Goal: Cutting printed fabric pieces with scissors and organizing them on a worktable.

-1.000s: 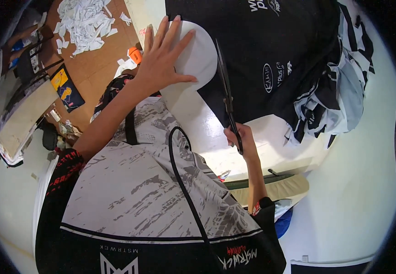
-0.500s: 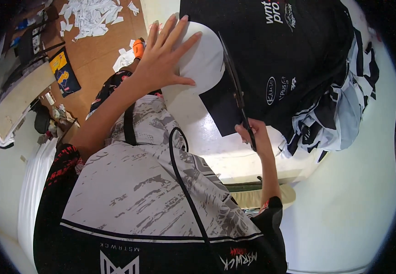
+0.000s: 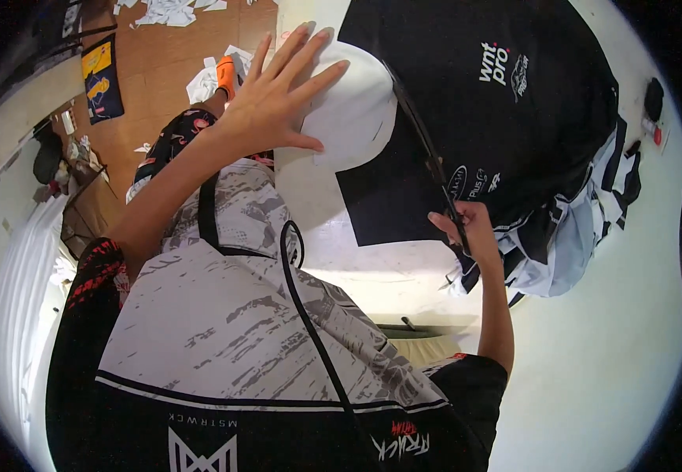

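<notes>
My left hand (image 3: 282,102) lies spread, fingers apart, over a rounded white piece (image 3: 356,110), pressing on its left part. That piece rests on black printed fabric (image 3: 545,118) on a white table (image 3: 309,208). My right hand (image 3: 466,228) grips long black scissors (image 3: 423,138) by the handles. The blades reach up and left along the right side of the white piece, their tips near its upper right edge; whether they are parted is too small to tell.
A heap of white, grey and black fabric (image 3: 561,252) lies at the table's right. On the brown floor (image 3: 152,71) are white scraps (image 3: 176,12) and an orange item (image 3: 225,75). White curtains (image 3: 18,291) hang at lower left.
My right hand and the scissors have moved rightward in the picture and slightly up. The black fabric and white piece appear farther right, while the left-side surroundings sit higher.
</notes>
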{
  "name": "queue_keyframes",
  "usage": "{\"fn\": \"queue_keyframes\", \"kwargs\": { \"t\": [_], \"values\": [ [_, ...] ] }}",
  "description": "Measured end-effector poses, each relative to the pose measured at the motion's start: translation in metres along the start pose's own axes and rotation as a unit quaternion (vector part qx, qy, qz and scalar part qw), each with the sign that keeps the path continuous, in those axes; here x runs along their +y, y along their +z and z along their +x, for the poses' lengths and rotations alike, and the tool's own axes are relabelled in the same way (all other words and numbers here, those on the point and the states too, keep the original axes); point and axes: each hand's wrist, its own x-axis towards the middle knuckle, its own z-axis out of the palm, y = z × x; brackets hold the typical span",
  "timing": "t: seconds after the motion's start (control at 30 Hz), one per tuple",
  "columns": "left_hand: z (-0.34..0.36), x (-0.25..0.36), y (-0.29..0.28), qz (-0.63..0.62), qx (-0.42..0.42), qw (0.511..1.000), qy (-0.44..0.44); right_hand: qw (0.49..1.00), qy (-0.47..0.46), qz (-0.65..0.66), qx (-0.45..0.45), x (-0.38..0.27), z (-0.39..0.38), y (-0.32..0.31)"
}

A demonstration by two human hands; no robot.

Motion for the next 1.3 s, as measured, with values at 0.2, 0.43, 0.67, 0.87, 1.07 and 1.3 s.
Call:
{"fn": "queue_keyframes", "kwargs": {
  "t": [0.2, 0.43, 0.67, 0.87, 1.07, 1.3],
  "values": [
    [0.0, 0.002, 0.001, -0.009, 0.001, 1.0, -0.018, 0.999, -0.037, -0.029, -0.015, 0.001, 0.01, -0.041],
    [0.001, 0.001, 0.004, -0.011, -0.002, 1.0, -0.028, 0.988, -0.025, -0.146, -0.047, -0.032, 0.037, -0.081],
    [0.0, -0.001, 0.005, -0.01, -0.013, 0.999, -0.046, 0.984, -0.016, -0.164, -0.068, -0.047, 0.055, -0.115],
    [-0.001, -0.004, 0.009, -0.022, -0.01, 0.998, -0.051, 0.968, -0.035, -0.244, -0.043, -0.088, 0.065, -0.123],
    [0.0, -0.003, 0.009, -0.021, -0.017, 0.998, -0.054, 0.939, -0.099, -0.322, -0.074, -0.107, 0.077, -0.14],
    [0.0, -0.009, 0.01, -0.056, -0.009, 0.998, -0.039, 0.926, -0.139, -0.343, -0.073, -0.137, 0.077, -0.131]
  ]
}}
